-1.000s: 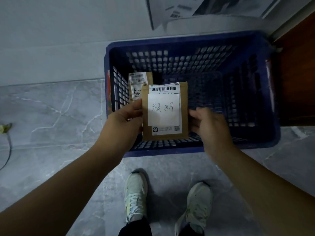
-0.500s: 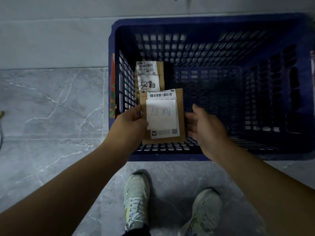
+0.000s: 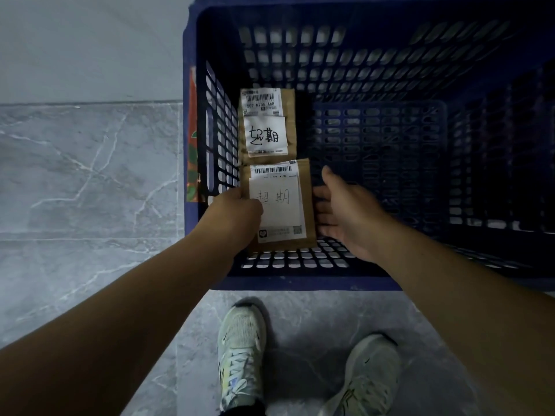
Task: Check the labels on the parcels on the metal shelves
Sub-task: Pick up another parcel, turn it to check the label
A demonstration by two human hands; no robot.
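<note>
Our left hand [image 3: 237, 214] pinches the left edge of the brown flat cardboard parcel [image 3: 279, 205], thumb on the front, label side up so the white handwritten slip reads. Our right hand [image 3: 345, 214] is just beside the right edge, fingers loosely spread and holding nothing; we can't confirm contact. The parcel is low in the blue perforated plastic crate [image 3: 300, 283], near-left corner, its top edge meeting the second brown parcel [image 3: 267, 124], also label-up. We judge it's a row along the left wall. Tight on the left, open crate floor to the right.
</note>
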